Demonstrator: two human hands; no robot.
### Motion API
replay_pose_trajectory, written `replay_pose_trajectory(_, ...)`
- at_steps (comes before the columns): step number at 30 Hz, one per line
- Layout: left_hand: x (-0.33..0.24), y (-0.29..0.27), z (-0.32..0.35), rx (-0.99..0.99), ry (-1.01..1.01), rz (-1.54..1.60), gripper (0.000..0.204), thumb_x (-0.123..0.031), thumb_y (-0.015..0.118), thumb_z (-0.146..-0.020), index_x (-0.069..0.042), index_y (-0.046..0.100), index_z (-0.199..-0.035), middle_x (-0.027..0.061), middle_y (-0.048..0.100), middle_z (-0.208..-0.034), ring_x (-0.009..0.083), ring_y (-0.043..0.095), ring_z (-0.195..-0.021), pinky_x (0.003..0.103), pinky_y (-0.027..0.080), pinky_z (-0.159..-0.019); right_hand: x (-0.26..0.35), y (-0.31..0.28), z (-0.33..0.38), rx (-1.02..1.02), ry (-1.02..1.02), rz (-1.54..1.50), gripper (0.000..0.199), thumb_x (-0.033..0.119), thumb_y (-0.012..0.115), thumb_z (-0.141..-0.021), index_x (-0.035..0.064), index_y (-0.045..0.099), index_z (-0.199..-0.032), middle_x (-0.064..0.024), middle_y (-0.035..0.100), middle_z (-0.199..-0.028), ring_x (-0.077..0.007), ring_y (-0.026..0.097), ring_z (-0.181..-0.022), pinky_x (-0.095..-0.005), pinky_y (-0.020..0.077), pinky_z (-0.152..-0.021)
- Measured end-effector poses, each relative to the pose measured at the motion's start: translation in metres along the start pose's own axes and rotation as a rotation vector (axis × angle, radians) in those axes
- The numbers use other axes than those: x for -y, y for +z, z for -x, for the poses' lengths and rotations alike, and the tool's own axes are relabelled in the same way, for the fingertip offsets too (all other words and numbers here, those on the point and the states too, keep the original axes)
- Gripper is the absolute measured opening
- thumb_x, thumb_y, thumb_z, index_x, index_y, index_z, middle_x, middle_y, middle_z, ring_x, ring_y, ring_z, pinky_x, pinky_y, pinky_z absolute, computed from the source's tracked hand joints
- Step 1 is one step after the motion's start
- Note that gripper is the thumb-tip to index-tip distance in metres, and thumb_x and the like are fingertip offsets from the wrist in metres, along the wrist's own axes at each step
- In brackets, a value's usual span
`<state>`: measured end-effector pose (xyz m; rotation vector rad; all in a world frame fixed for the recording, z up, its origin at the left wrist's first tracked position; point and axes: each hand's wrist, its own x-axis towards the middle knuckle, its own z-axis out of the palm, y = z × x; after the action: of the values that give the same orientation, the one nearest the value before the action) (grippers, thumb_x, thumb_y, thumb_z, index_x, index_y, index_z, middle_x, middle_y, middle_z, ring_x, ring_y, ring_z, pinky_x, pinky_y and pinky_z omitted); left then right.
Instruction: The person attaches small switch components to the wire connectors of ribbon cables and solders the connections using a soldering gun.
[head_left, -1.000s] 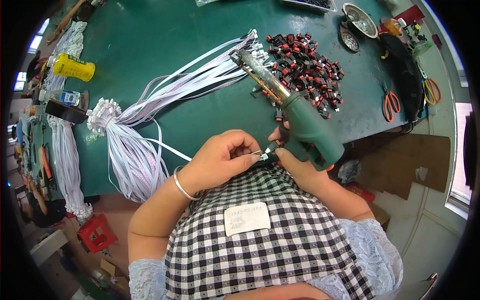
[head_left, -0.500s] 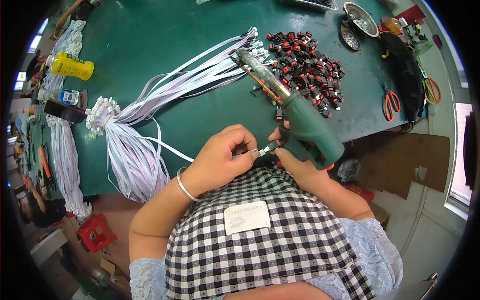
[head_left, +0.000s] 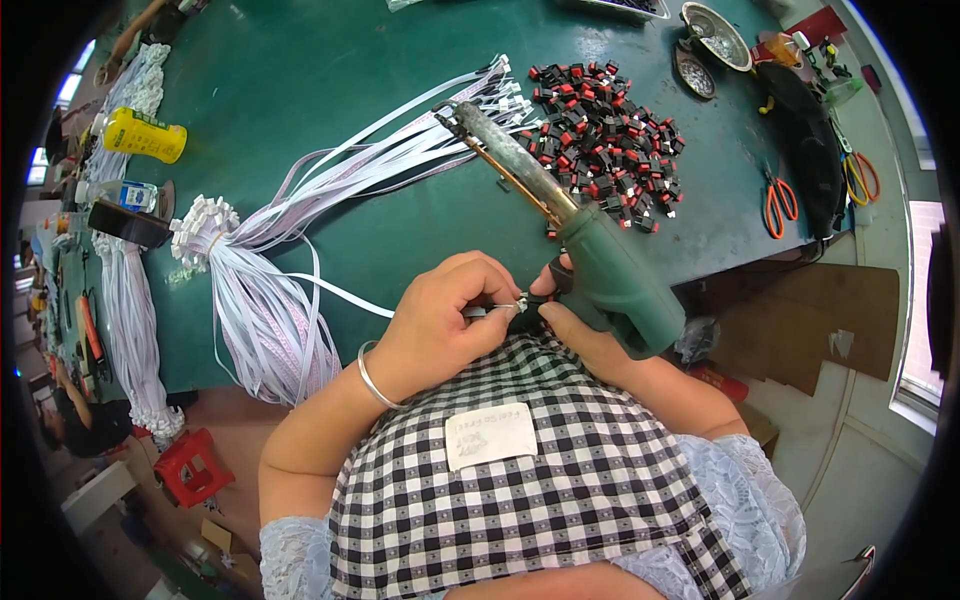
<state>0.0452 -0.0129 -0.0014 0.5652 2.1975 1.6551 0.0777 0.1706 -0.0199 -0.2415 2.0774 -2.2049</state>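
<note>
My left hand (head_left: pixel 450 310) is closed in a pinch on the end of a white flat cable (head_left: pixel 355 302), with its small white connector (head_left: pixel 522 304) at the fingertips. Facing it, my right hand (head_left: pixel 590 335) pinches a small black piece (head_left: pixel 541 298) against that connector. A green pistol-shaped soldering gun (head_left: pixel 625 275) with a metal barrel lies over the right hand, which appears to grip its handle; the grip is mostly hidden. The cable leads from a tied bundle of white flat cables (head_left: pixel 265 310) to the left. Beyond the barrel is a heap of black-and-red connectors (head_left: pixel 610 145).
On the green table (head_left: pixel 400 85) stand a yellow bottle (head_left: pixel 145 134), a clear bottle (head_left: pixel 122 194) and a dark box (head_left: pixel 130 222) at left. Orange-handled scissors (head_left: pixel 780 207) and metal dishes (head_left: pixel 718 38) lie at right. A red stool (head_left: pixel 195 468) is on the floor.
My right hand and the soldering gun have shifted slightly left, and the barrel tip has swung left. The black piece has come closer to the white connector. My left hand has barely moved.
</note>
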Motion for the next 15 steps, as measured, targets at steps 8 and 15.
replay_pose_trajectory(8, -0.0006, 0.0007, 0.0029, -0.031, 0.061, -0.078, 0.009, -0.002, 0.059, -0.066, -0.004, 0.051, -0.072, 0.0084, 0.059, -0.085, 0.018, 0.056, -0.063, 0.026, 0.044, -0.054, 0.0044, 0.0007, 0.0022, -0.042, 0.063, 0.172, 0.031, 0.002, 0.062, -0.073, 0.0048, 0.055, -0.102, -0.0056, 0.057, -0.095, -0.0171, 0.055, -0.082, -0.029, 0.0435, -0.076)
replay_pose_trajectory(15, -0.0043, 0.0005, 0.0036, -0.038, 0.061, -0.097, 0.009, -0.001, 0.058, -0.066, -0.002, 0.051, -0.071, 0.0091, 0.06, -0.083, 0.0181, 0.056, -0.06, 0.025, 0.045, -0.052, 0.0006, -0.0053, -0.0013, 0.064, -0.004, 0.466, 0.032, 0.009, 0.064, -0.071, 0.0063, 0.057, -0.102, -0.0062, 0.059, -0.096, -0.0246, 0.055, -0.086, -0.033, 0.0413, -0.081)
